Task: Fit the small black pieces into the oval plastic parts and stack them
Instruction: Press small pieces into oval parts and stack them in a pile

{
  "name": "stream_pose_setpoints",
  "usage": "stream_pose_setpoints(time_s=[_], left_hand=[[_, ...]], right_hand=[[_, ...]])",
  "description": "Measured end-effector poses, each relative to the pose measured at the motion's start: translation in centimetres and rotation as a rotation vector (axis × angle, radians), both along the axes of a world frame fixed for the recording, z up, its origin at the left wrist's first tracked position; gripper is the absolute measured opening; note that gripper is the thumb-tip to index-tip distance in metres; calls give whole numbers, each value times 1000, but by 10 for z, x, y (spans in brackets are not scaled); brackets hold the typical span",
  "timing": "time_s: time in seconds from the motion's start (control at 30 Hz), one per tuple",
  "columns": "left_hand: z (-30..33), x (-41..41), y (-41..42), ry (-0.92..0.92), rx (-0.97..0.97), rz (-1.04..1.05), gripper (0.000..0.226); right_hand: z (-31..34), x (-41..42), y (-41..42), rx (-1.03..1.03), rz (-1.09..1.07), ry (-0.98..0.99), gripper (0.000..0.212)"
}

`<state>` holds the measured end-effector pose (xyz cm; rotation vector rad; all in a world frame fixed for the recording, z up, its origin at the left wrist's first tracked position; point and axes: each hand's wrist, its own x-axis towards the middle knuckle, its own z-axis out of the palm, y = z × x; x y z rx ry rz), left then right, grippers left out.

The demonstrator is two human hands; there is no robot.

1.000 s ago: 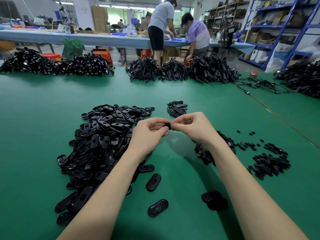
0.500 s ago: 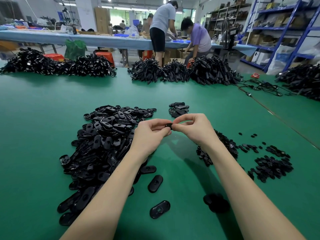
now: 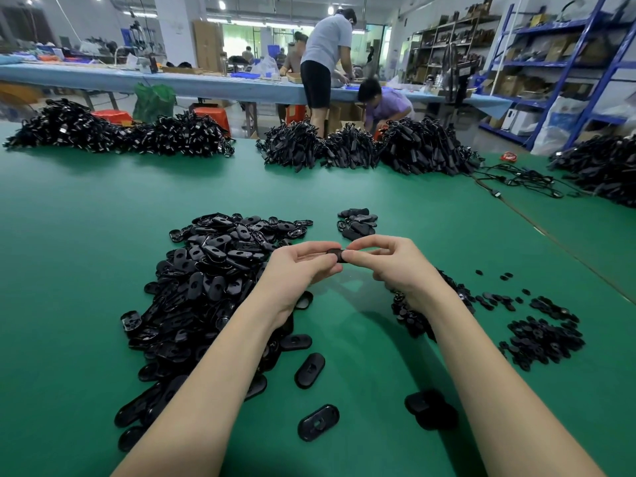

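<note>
Both hands, the left hand (image 3: pixel 296 270) and right hand (image 3: pixel 389 263), pinch one oval part (image 3: pixel 336 254) by its ends above the green table (image 3: pixel 86 235). Its long axis runs left to right. The pile of oval parts (image 3: pixel 213 280) lies just left.

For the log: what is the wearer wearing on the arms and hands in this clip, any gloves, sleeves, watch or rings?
Nothing visible. The left hand and right hand are bare, with no gloves. Both forearms are uncovered as far as the bottom edge of the picture, so no sleeve shows. No watch, bracelet or wristband at either wrist, and no ring on the fingers that show. Fingernails look short and unpainted.
</note>
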<state>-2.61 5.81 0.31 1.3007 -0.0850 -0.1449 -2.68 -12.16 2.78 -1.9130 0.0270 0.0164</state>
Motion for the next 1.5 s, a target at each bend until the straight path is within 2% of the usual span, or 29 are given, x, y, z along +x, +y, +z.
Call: stream_pose_setpoints(time_s=[0.13,0.43,0.63,0.93,1.13,1.5], left_hand=[[0,2,0,57,-40,-35,15],[0,2,-1,59,25,2,11],[2,-3,-2,-5,117,26,13],[1,-3,1,-20,211,54,12],[-1,1,3,-2,138,24,12],[-5,3,-1,49,190,64,13]], right_hand=[[0,1,-3,62,71,90,19],[-1,3,-1,71,134,67,9],[3,1,4,-71,68,-17,13],[-1,-2,10,-46,64,-37,13],[-1,-1,9,-18,63,-24,15],[-8,3,14,-59,17,-22,13]])
